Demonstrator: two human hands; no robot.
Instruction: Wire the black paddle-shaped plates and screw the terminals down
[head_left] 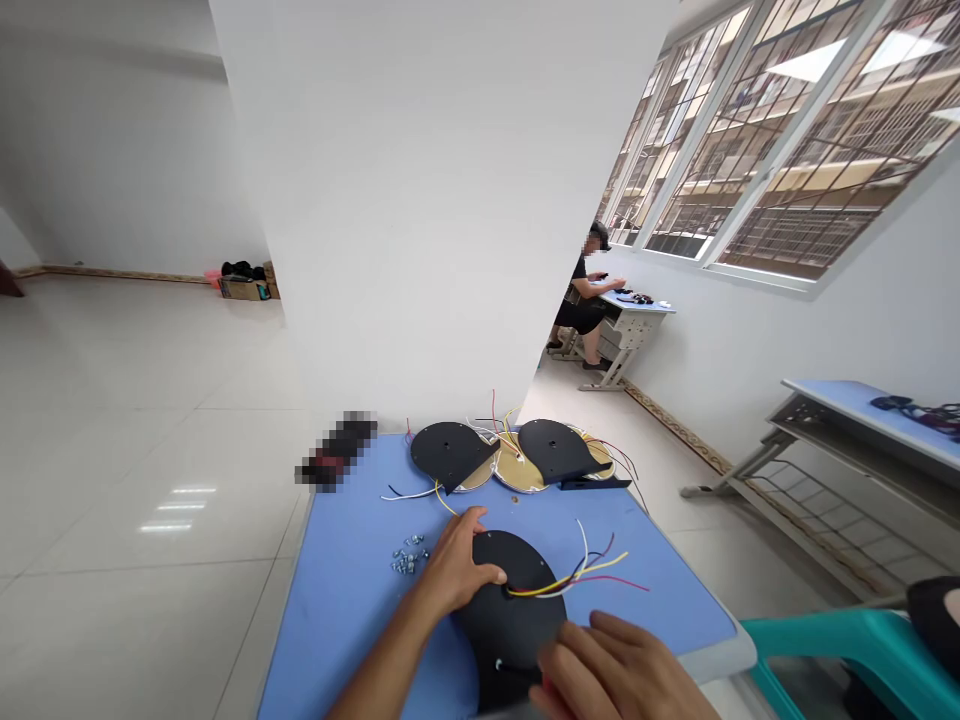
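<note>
On the blue desk [352,630], my left hand [454,565] lies spread on a black disc [510,625] near the edge. My right hand [619,670] has its fingers together at the rim, grip unclear. A careless tug could snag the wires [577,580] — or tip the disc off.

Blue-topped desk [352,640]: two black plates [448,452] lying partly over brass-coloured discs [517,468] at far edge, loose coloured wires [409,492] alongside; small metal screws [409,555] heaped left of centre; third black plate [510,620] toward near edge.
</note>
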